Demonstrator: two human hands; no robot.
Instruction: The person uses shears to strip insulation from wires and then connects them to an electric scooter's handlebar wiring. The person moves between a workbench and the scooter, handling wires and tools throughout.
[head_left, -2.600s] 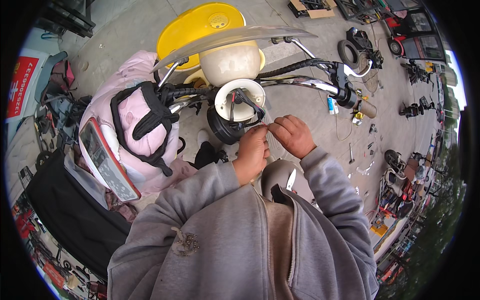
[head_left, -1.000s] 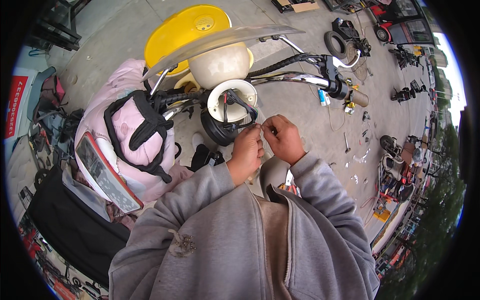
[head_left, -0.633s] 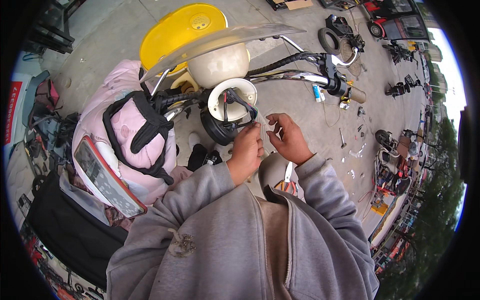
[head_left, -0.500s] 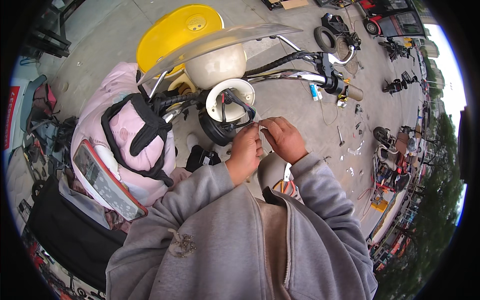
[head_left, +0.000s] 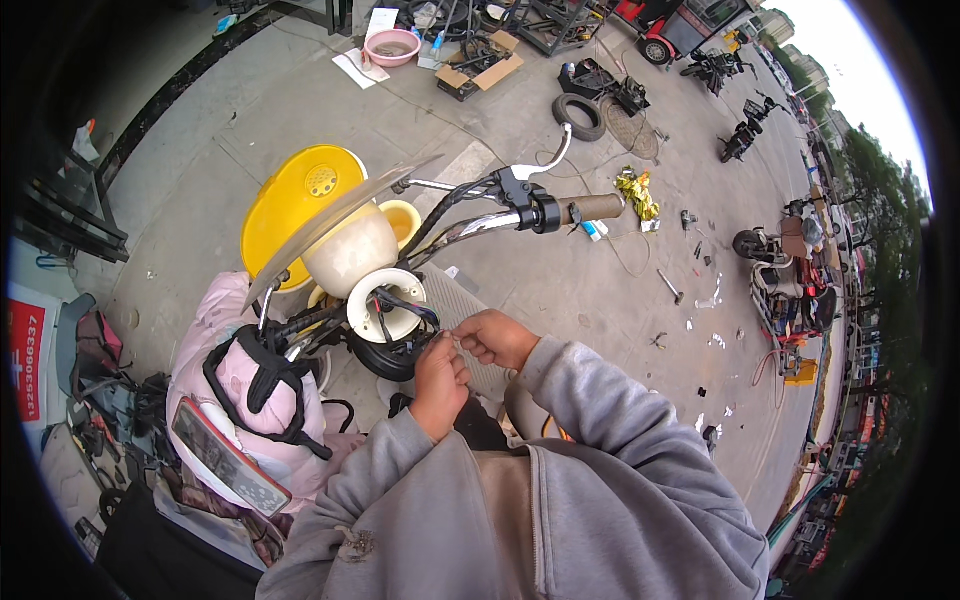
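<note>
My left hand [head_left: 441, 385] is closed, its thumb and finger pinching dark thin wires [head_left: 408, 303]. These wires come out of a round white housing [head_left: 357, 312] at the front of a scooter's handlebar. Fingertips of my right hand [head_left: 503, 339] meet those of the left at the wire ends, also pinched together. The tips themselves are too small to make out. A glossy cream shell [head_left: 350, 258] and a clear windshield [head_left: 318, 226] sit just beyond the housing. To the right extends the handlebar with a brown grip [head_left: 595, 208] and a silver brake lever [head_left: 552, 155].
A pink padded cover [head_left: 205, 320] hangs over the left handlebar side, with a red-edged phone [head_left: 228, 455] on it. Beyond the windshield is a yellow oval tub [head_left: 290, 200]. A hammer [head_left: 671, 288], a tyre [head_left: 579, 118] and a pink basin [head_left: 393, 47] lie on the ground.
The view has swung, so the scooter and both hands appear lower and further left, with more ground beyond. Both hands stay pinched together at the wires.
</note>
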